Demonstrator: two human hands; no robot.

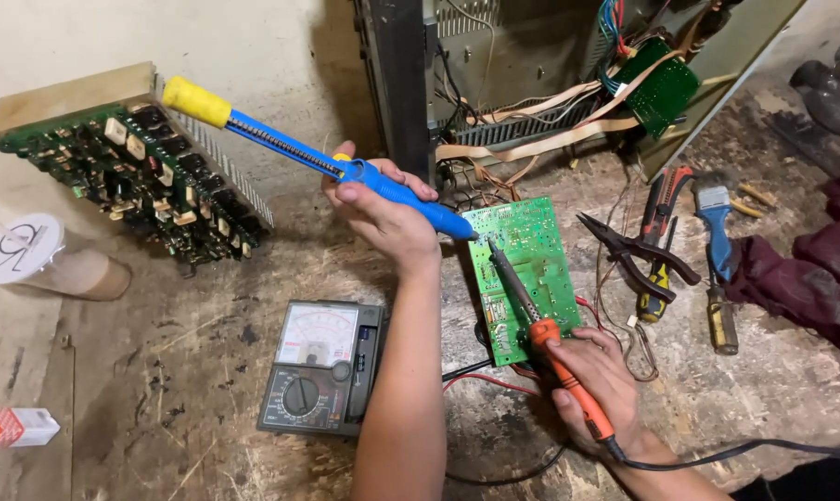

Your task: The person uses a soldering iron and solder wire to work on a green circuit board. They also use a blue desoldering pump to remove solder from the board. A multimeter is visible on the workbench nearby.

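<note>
Leftward, a clear tub with a round white lid (30, 252) lies by the wall, and a small orange-and-white box (12, 428) sits at the bench edge. Bare, scuffed bench lies open between the box and the grey meter (320, 366); pliers (635, 252) and rags crowd the right side. The left hand (383, 211) is wrapped around a blue solder sucker (318, 160), its tip touching the green circuit board (524, 274). The right hand (598, 382) holds an orange soldering iron (551, 348), whose tip rests on the board.
</note>
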